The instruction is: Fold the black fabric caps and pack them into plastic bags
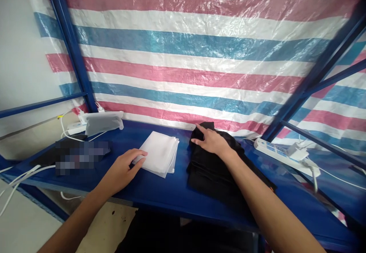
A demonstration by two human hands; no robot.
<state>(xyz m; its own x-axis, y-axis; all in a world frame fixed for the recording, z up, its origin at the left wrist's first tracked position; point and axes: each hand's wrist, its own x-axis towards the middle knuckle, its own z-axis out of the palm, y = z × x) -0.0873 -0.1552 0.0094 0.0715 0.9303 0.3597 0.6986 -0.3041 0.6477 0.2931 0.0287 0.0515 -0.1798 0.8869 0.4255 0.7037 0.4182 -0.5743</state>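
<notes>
Black cloth (pixel 211 169) lies folded on the blue table (pixel 160 190), right of the middle. Nearest, at the bottom, is some dark cloth (pixel 154 234) below the table's edge. A bit farther in, the left hand (pixel 122 169) is at the left side of the white bags (pixel 157 152). Its thumb and first finger are a little apart, by the bags' corner. I cannot tell if they pinch it. The white bags lie flat in a small pile, left of the black cloth and not touching it.

The right hand (pixel 213 141) is on the far part of the black cloth. Its fingers are spread, with the pointing finger out straight and the thumb off to the side. It does not pinch the cloth that I can see.

On the left of the table is a dark flat thing (pixel 47 152), partly blurred out. Behind it are a pale wrapped thing (pixel 104 123) and a white plug strip (pixel 76 127) with cords. On the right is a long power strip (pixel 274 154) with plugs in it. Farthest back, blue poles (pixel 65 36) stand by a shiny sheet (pixel 183 47) with red, white and blue stripes.
</notes>
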